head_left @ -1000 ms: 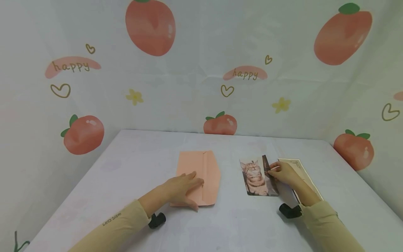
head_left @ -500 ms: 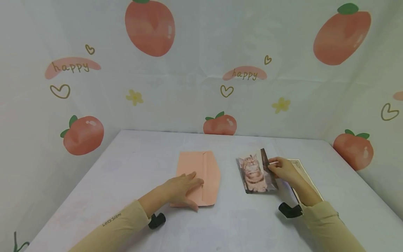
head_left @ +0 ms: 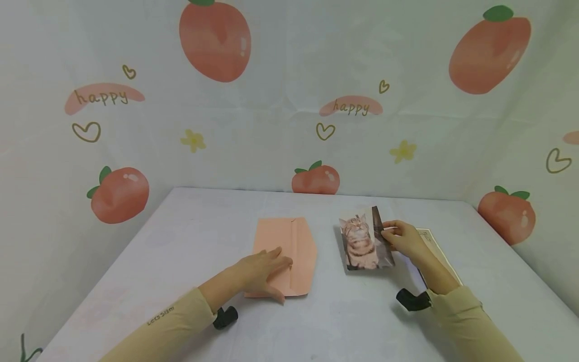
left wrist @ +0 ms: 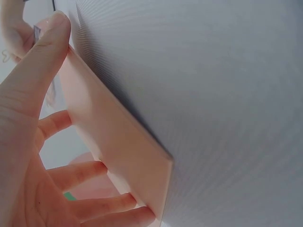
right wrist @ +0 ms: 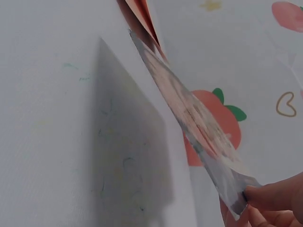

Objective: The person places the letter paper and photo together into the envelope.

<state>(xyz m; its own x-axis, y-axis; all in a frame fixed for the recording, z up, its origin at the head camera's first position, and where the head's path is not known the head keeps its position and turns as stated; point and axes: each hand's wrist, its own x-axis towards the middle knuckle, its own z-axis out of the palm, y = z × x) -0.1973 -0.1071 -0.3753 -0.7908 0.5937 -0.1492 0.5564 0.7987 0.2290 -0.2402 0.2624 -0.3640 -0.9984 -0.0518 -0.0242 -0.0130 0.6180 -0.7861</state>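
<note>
A peach-coloured envelope (head_left: 304, 261) lies on the table with its flap side to the right. My left hand (head_left: 259, 271) rests on it, fingers spread; in the left wrist view the fingertips touch the face of the envelope (left wrist: 120, 151) and the thumb (left wrist: 45, 52) lies by its edge. My right hand (head_left: 405, 242) pinches the right edge of a card with a cat picture (head_left: 359, 242), thumb on the picture side. In the right wrist view this cat card (right wrist: 189, 118) is tilted above the table, casting a shadow, its far corner pointing toward the envelope's opening.
A cream sheet with a dark border line (head_left: 438, 251) lies partly under my right forearm. Black camera mounts (head_left: 412, 300) sit at both wrists. A white cloth printed with red fruit (head_left: 315, 180) hangs behind the table's far edge.
The right hand has lifted the cat card off the table and carried it slightly up and left, tilting it. The left hand and the envelope have stayed put.
</note>
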